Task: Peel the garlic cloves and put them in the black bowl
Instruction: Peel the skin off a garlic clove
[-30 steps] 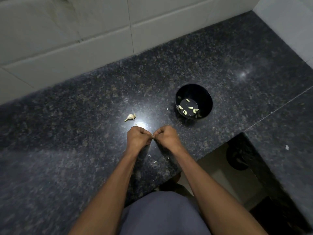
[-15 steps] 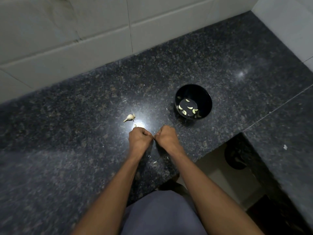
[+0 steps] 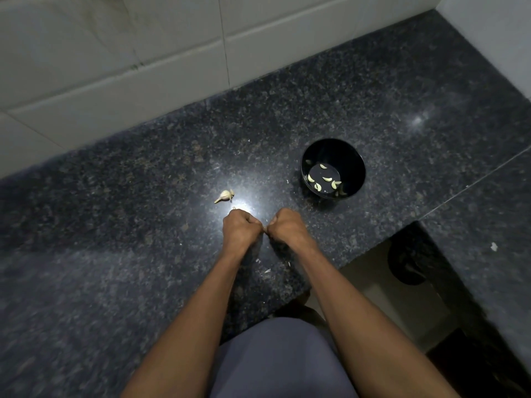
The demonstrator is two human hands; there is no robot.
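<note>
My left hand and my right hand are curled side by side over the dark counter, fingertips pinched together on a small garlic clove that is almost wholly hidden between them. The black bowl stands up and to the right of my hands, with several peeled pale cloves on its bottom. A leftover piece of garlic bulb with papery skin lies on the counter just up-left of my left hand.
The speckled granite counter runs back to a white tiled wall. Bits of skin lie near my wrists. The counter's front edge cuts back at the lower right, with floor and a dark round object below.
The two hands stay pinched together at the same spot, shifting only slightly against each other. The bowl and the bulb piece have not moved.
</note>
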